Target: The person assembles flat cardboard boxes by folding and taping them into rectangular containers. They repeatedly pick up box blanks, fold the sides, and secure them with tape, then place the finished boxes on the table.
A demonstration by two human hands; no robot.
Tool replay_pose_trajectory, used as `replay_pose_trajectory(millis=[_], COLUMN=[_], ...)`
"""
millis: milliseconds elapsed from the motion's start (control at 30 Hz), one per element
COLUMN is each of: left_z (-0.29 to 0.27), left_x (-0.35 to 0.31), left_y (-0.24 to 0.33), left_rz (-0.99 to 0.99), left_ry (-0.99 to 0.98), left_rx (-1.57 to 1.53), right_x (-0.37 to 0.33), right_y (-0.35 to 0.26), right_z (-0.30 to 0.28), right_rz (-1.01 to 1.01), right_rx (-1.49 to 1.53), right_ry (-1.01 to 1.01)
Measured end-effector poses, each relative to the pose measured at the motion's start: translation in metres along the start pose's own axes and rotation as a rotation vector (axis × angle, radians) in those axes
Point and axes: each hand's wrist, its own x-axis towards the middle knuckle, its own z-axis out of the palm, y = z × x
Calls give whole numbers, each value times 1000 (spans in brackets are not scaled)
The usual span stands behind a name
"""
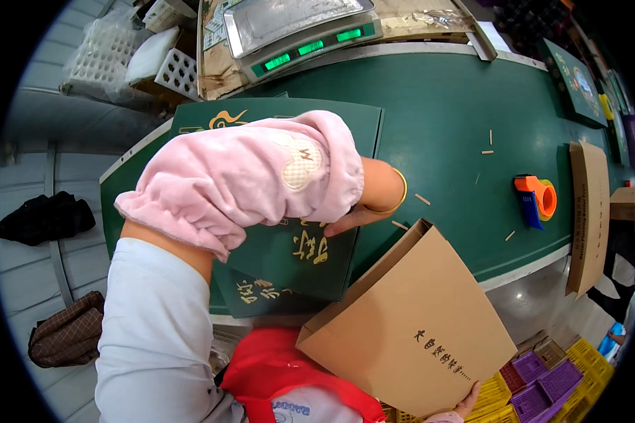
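Note:
My left arm, in a pink sleeve cover, reaches across flat dark green gift boxes (370,130) with gold lettering. My left hand (351,220) bends down at the wrist past a gold-coloured bangle, and its thumb lies at a green box. Its other fingers are hidden. At the lower right my right hand (467,402) grips the bottom edge of a brown cardboard carton (416,317). The carton is tilted, its narrow open side facing the green boxes. Only part of the right hand's fingers shows.
On the green table (444,92) lie an orange-and-blue tape dispenser (536,201) and several small tan sticks. A scale (310,46) stands at the back. Another brown carton (589,218) is at the right edge. Yellow and purple crates (543,384) sit below right.

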Motion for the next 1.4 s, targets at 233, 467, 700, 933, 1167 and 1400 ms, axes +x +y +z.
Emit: replay_pose_trajectory(millis=[233,467,700,933,1167,1400], left_z=[3,-4,18,16,66,86], left_x=[-49,-27,-38,13,25,14], left_y=[-15,-20,-28,-141,-53,-45], left_rz=[38,103,481,77,449,671], left_ry=[118,141,734,1330,1278,1472], left_rx=[-120,-113,317,-461,-515,-780], right_x=[8,12,28,30,27,38], right_y=[28,51,71,79,84,64], right_z=[-24,-36,-36,-38,-38,-47], right_rz=[-4,-8,-15,-32,-45,-35], right_rx=[-42,-63,-65,-49,-49,-90], right_ry=[-45,-72,-114,-116,-119,-199])
